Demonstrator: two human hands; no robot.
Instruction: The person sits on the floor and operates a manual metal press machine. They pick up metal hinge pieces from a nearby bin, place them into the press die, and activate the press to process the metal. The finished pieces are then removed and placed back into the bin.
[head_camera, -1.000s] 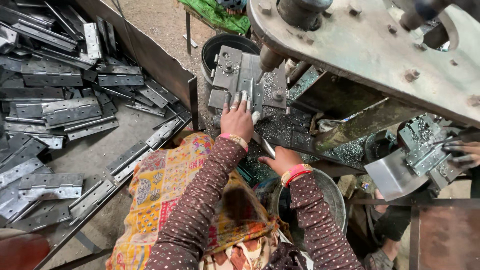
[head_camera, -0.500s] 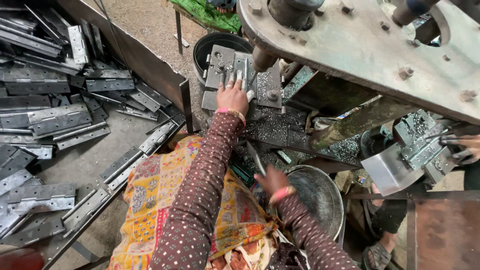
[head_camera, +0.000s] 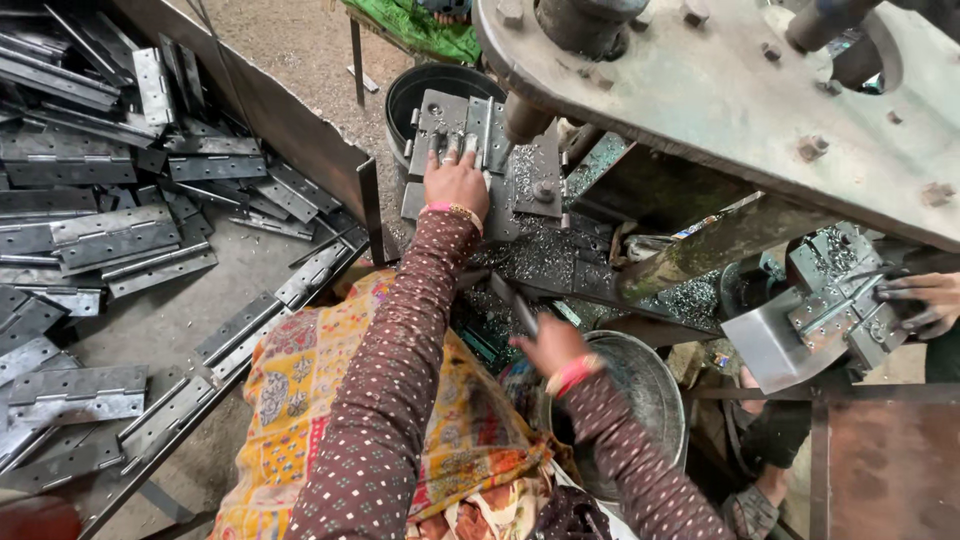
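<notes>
My left hand (head_camera: 455, 182) reaches forward onto the grey die block (head_camera: 540, 190) of a press. Its fingers lie over a flat metal hinge plate (head_camera: 440, 125) and hold it there, just left of the round press ram (head_camera: 527, 118). My right hand (head_camera: 550, 345) is lower and nearer to me, above a round metal bowl (head_camera: 650, 385). It grips a narrow metal strip (head_camera: 514, 305) that points up towards the die. Both arms wear dark dotted sleeves with pink bangles.
Several grey hinges (head_camera: 110, 235) lie piled in a metal tray on the left, behind a steel wall (head_camera: 300, 125). A black bucket (head_camera: 425, 85) stands behind the die. Metal chips (head_camera: 530, 260) litter the press bed. Another person's hand (head_camera: 915, 300) works a second fixture (head_camera: 835, 310) at the right.
My right hand has drawn back from the die towards the bowl with the strip in it. My left hand has pushed a little farther forward on the die block.
</notes>
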